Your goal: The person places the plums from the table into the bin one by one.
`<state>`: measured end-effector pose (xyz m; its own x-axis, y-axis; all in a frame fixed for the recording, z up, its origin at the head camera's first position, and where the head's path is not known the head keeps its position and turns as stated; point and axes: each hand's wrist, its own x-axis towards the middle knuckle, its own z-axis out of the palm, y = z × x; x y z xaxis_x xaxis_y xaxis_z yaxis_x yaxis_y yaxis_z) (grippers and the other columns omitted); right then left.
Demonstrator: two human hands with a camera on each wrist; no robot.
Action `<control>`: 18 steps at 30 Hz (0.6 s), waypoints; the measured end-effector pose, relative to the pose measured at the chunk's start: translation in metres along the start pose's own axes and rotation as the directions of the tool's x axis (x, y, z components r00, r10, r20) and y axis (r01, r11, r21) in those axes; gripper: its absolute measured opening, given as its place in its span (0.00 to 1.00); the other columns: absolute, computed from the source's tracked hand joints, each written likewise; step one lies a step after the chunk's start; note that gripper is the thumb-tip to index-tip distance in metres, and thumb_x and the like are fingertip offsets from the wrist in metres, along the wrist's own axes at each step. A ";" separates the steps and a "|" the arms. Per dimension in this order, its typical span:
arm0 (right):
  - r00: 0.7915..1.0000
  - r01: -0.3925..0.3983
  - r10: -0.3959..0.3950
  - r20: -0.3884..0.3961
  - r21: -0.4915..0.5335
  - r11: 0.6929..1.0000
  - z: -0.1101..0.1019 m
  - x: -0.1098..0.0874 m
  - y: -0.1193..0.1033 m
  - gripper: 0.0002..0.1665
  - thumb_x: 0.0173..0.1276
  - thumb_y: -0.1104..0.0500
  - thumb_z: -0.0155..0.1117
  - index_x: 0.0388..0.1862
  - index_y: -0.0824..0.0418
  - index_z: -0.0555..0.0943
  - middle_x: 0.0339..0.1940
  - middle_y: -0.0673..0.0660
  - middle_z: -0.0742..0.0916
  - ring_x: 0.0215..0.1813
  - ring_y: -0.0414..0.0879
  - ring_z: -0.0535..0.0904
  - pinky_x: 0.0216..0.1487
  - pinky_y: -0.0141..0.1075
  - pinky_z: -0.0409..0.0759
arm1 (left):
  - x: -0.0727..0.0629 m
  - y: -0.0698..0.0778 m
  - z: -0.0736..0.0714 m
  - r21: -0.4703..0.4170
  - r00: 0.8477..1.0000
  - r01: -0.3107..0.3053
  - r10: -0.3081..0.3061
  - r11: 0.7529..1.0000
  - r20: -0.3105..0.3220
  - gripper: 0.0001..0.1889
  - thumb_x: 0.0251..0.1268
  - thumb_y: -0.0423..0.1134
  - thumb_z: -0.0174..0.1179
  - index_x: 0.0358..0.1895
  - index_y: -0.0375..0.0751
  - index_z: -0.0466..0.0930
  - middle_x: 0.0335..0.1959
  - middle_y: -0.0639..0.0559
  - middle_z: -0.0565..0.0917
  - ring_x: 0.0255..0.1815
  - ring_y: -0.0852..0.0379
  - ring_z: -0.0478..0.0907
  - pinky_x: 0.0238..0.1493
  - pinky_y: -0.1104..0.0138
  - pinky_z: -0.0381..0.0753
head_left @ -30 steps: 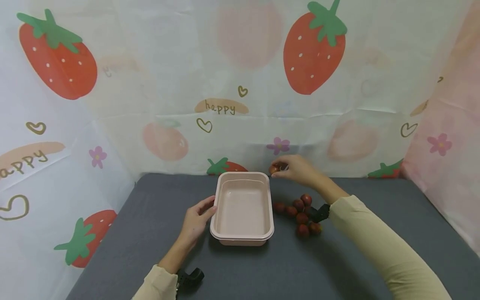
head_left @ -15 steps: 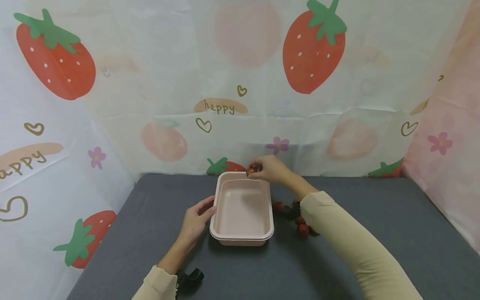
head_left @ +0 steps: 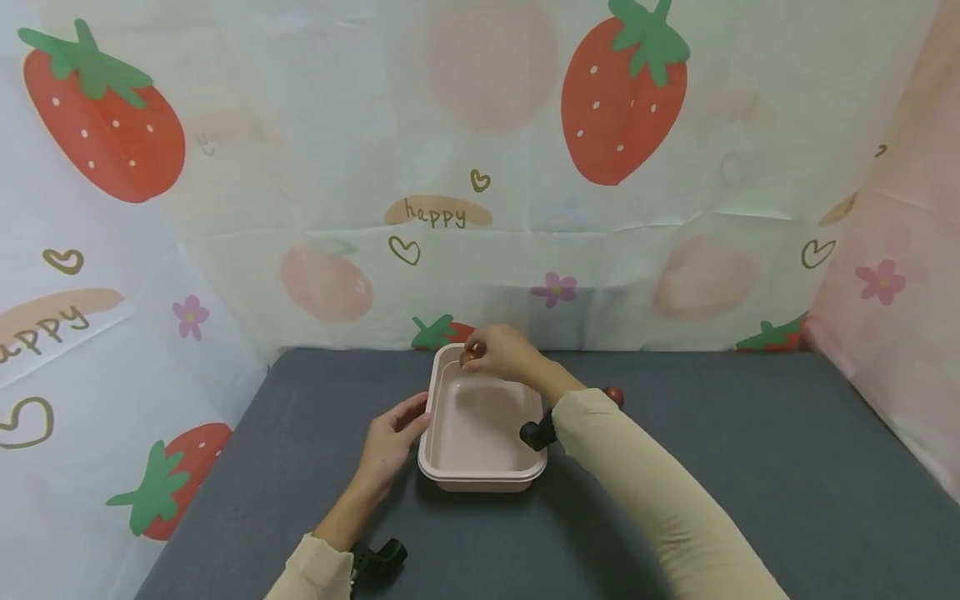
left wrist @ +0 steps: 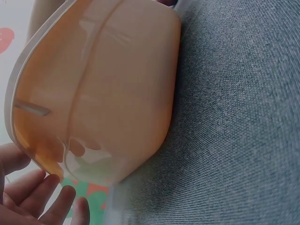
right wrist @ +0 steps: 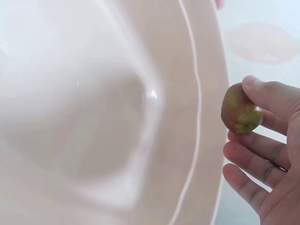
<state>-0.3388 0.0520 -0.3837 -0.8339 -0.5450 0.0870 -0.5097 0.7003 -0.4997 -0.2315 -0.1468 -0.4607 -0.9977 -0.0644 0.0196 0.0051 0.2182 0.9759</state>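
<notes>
A pale pink rectangular plastic box (head_left: 480, 454) sits on the dark cloth, and its visible inside holds nothing. My left hand (head_left: 393, 437) steadies its left side, thumb and fingertips at the rim; the left wrist view shows those fingers (left wrist: 44, 194) at the rim's edge. Over the far end of the box, my right hand (head_left: 508, 354) pinches a small reddish-brown jujube (right wrist: 240, 110) with a green patch between thumb and fingers. The other fingers of that hand spread loosely in the right wrist view. Another jujube (head_left: 615, 396) shows past the right sleeve.
Dark grey cloth (head_left: 337, 375) covers the table. A white curtain (head_left: 337, 167) printed with strawberries hangs right behind the table's far edge. The right forearm hides the spot where several jujubes lay. A black wrist camera (head_left: 538, 432) hangs over the box's right rim.
My right hand has carried the jujube leftward from beyond the box's far right corner to over its far end, lowering slightly. The forearm now covers most loose jujubes. My left hand stays put.
</notes>
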 end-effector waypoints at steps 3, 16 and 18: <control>0.999 -0.025 0.025 0.021 0.005 1.000 0.008 0.003 -0.003 0.18 0.64 0.54 0.69 0.50 0.60 0.83 0.46 0.56 0.88 0.50 0.49 0.82 0.54 0.42 0.79 | 0.000 0.000 0.001 -0.008 1.000 0.005 -0.005 1.000 -0.002 0.22 0.69 0.36 0.58 0.65 0.37 0.74 0.63 0.39 0.78 0.66 0.47 0.73 0.65 0.53 0.72; 0.987 -0.110 0.108 0.116 0.011 0.994 0.038 0.020 0.002 0.06 0.63 0.58 0.66 0.27 0.55 0.80 0.19 0.47 0.76 0.25 0.41 0.67 0.32 0.33 0.66 | 0.002 -0.003 -0.002 -0.030 1.000 0.000 0.001 1.000 0.010 0.21 0.70 0.35 0.57 0.65 0.37 0.74 0.62 0.39 0.79 0.64 0.47 0.74 0.64 0.55 0.73; 0.986 -0.116 0.114 0.121 0.014 0.993 0.041 0.021 0.003 0.09 0.63 0.60 0.65 0.23 0.55 0.78 0.16 0.47 0.72 0.23 0.40 0.64 0.30 0.33 0.63 | 0.002 -0.003 -0.002 -0.030 1.000 -0.001 0.002 1.000 0.010 0.21 0.70 0.35 0.57 0.65 0.38 0.74 0.62 0.39 0.79 0.64 0.47 0.75 0.64 0.55 0.73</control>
<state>-0.3491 0.0236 -0.4186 -0.8546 -0.5138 -0.0756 -0.4063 0.7521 -0.5188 -0.2332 -0.1495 -0.4635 -0.9984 -0.0540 0.0189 0.0084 0.1888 0.9820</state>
